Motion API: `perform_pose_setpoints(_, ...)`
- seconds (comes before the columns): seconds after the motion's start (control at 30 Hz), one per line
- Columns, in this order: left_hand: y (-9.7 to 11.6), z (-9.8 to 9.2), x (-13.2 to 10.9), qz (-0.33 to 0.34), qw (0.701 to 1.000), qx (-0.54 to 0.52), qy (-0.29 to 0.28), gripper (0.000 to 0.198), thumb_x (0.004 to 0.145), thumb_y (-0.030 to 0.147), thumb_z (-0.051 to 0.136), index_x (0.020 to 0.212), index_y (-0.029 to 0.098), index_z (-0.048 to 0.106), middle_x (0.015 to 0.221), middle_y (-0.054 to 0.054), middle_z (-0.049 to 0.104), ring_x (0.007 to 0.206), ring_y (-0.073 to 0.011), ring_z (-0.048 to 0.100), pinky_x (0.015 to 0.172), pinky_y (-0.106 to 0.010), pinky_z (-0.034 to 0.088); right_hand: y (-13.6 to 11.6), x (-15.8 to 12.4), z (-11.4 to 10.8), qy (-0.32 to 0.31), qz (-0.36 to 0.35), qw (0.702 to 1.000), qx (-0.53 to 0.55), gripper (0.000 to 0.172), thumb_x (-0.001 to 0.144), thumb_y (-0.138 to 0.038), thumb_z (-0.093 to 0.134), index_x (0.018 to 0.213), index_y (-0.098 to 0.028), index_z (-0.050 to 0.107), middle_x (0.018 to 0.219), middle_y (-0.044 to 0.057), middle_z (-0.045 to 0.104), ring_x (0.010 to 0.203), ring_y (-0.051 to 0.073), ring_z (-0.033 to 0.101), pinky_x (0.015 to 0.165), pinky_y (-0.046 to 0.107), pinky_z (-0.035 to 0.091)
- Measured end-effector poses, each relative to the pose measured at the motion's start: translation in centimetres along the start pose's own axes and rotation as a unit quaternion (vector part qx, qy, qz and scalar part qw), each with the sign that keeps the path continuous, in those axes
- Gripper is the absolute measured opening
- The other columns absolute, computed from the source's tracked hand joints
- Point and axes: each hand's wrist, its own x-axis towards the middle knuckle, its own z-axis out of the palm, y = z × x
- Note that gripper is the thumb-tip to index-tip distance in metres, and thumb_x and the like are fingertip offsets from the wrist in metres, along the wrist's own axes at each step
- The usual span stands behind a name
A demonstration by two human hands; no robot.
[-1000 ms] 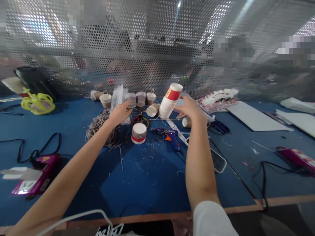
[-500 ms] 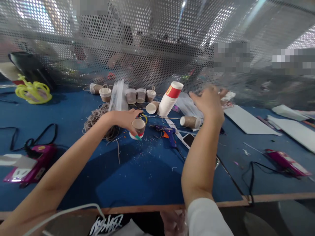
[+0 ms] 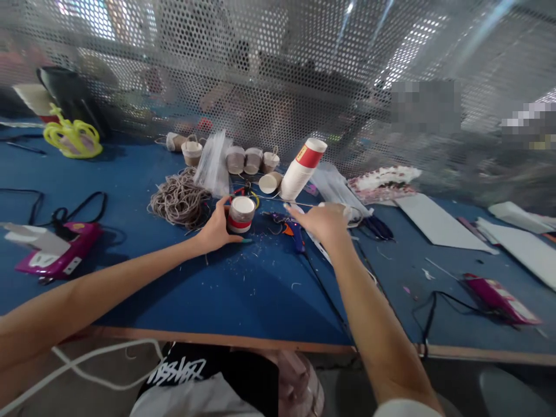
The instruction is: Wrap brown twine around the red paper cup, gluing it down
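Note:
My left hand [image 3: 219, 229] curves round a short paper cup [image 3: 241, 215] with a white top, a grey band and a red band. Its thumb, with a green nail, stretches along the near side. My right hand [image 3: 324, 220] reaches over a cord-wrapped cup lying on its side, mostly hidden beneath it. The thumb points left, apart from the other fingers, which are hidden behind the hand. A blue glue gun [image 3: 296, 236] lies between the hands. Behind it leans a tall stack of white and red paper cups [image 3: 299, 174]. Grey-brown cord [image 3: 179, 200] is heaped left of my left hand.
Several small wrapped cups [image 3: 235, 160] stand along the perforated metal screen [image 3: 269, 75]. A yellow crown [image 3: 73, 139] and a magenta device [image 3: 61, 249] are at left. White boards [image 3: 443, 223] and another magenta device [image 3: 499, 298] lie right. Black cables cross the blue table.
My right hand has come down and left from near the screen to over the lying wrapped cup. My left hand stays at the paper cup, whose white top now shows. The view has shifted.

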Motion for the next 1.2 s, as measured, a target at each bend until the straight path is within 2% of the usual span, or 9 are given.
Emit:
perform_pose_setpoints(0.07, -0.1, 0.1, 0.1, -0.019, 1.000, 0.000, 0.016, 0.111, 0.054, 0.027, 0.088, 0.141, 0.017, 0.021, 0.131, -0.021, 0.057, 0.127, -0.0376, 0.056, 0.109, -0.056, 0.040, 0.3, -0.6, 2.2, -0.060, 0.056, 0.995, -0.052, 0.071, 0.080, -0.078, 0.046, 0.089, -0.013, 0.075, 0.083, 0.021, 0.073, 0.097, 0.039, 0.070, 0.079, 0.048, 0.053)
perform_pose_setpoints(0.17, 0.1, 0.0, 0.5, -0.057, 0.997, -0.024, 0.037, 0.093, 0.054, 0.027, 0.087, 0.130, 0.016, 0.034, 0.127, -0.020, 0.062, 0.123, -0.0359, 0.059, 0.106, -0.054, 0.044, 0.3, -1.3, 4.3, -0.085, 0.054, 0.993, -0.062, 0.070, 0.080, -0.076, 0.049, 0.094, -0.014, 0.076, 0.092, 0.021, 0.075, 0.101, 0.039, 0.069, 0.080, 0.046, 0.053)
perform_pose_setpoints(0.37, -0.1, -0.6, 0.1, -0.049, 0.967, -0.248, -0.014, 0.068, 0.057, 0.031, 0.082, 0.115, 0.019, 0.049, 0.129, -0.016, 0.066, 0.123, -0.0312, 0.062, 0.106, -0.048, 0.048, 0.0, -2.0, 5.2, -0.080, 0.034, 0.996, -0.018, 0.057, 0.087, -0.060, 0.049, 0.101, -0.011, 0.074, 0.107, 0.024, 0.073, 0.107, 0.041, 0.067, 0.083, 0.046, 0.051)
perform_pose_setpoints(0.53, -0.1, -1.6, -0.3, -0.120, 0.926, -0.348, -0.084, 0.058, 0.056, 0.032, 0.080, 0.108, 0.014, 0.061, 0.117, -0.018, 0.072, 0.118, -0.0352, 0.065, 0.106, -0.050, 0.048, 1.3, -1.7, 5.3, -0.048, 0.043, 0.995, 0.075, 0.035, 0.083, -0.044, 0.056, 0.087, -0.013, 0.073, 0.091, 0.020, 0.075, 0.097, 0.038, 0.071, 0.077, 0.041, 0.053)
perform_pose_setpoints(0.6, 0.1, -1.9, -0.3, -0.139, 0.908, -0.379, -0.109, 0.054, 0.058, 0.034, 0.078, 0.106, 0.014, 0.063, 0.120, -0.019, 0.071, 0.121, -0.0363, 0.063, 0.108, -0.050, 0.046, 1.8, -1.7, 5.4, -0.039, 0.049, 0.989, 0.134, 0.030, 0.083, -0.041, 0.055, 0.082, -0.015, 0.071, 0.079, 0.015, 0.074, 0.085, 0.033, 0.074, 0.070, 0.038, 0.056)
perform_pose_setpoints(0.73, 0.1, -1.9, -0.3, -0.142, 0.884, -0.414, -0.167, 0.060, 0.059, 0.039, 0.074, 0.113, 0.015, 0.064, 0.133, -0.017, 0.065, 0.131, -0.0373, 0.056, 0.112, -0.048, 0.044, 1.6, -2.3, 5.9, -0.039, 0.063, 0.966, 0.247, 0.029, 0.086, -0.044, 0.049, 0.090, -0.019, 0.063, 0.059, 0.003, 0.067, 0.049, 0.021, 0.066, 0.048, 0.032, 0.055)
perform_pose_setpoints(0.83, -0.4, -1.7, -0.3, -0.141, 0.890, -0.406, -0.154, 0.069, 0.055, 0.039, 0.078, 0.118, 0.017, 0.060, 0.132, -0.016, 0.066, 0.131, -0.0360, 0.055, 0.111, -0.046, 0.045, 0.8, -3.1, 6.6, -0.030, 0.061, 0.938, 0.340, 0.035, 0.079, -0.055, 0.059, 0.088, -0.021, 0.057, 0.050, -0.002, 0.059, 0.038, 0.019, 0.059, 0.039, 0.032, 0.052)
perform_pose_setpoints(1.0, -0.6, -1.3, 0.1, -0.179, 0.900, -0.380, -0.118, 0.068, 0.057, 0.035, 0.078, 0.119, 0.021, 0.055, 0.125, -0.014, 0.068, 0.128, -0.0345, 0.058, 0.108, -0.045, 0.047, 0.1, -4.0, 7.4, -0.007, 0.064, 0.890, 0.452, 0.051, 0.063, -0.061, 0.076, 0.083, -0.024, 0.047, 0.050, -0.007, 0.054, 0.031, 0.016, 0.052, 0.032, 0.032, 0.048)
perform_pose_setpoints(1.2, 0.4, -1.6, 0.2, -0.156, 0.886, -0.395, -0.187, 0.067, 0.056, 0.029, 0.078, 0.120, 0.017, 0.059, 0.125, -0.016, 0.069, 0.126, -0.0378, 0.059, 0.109, -0.050, 0.046, 0.0, -4.7, 7.7, 0.011, 0.067, 0.873, 0.483, 0.048, 0.065, -0.057, 0.075, 0.084, -0.026, 0.045, 0.053, -0.007, 0.055, 0.034, 0.016, 0.053, 0.033, 0.032, 0.047)
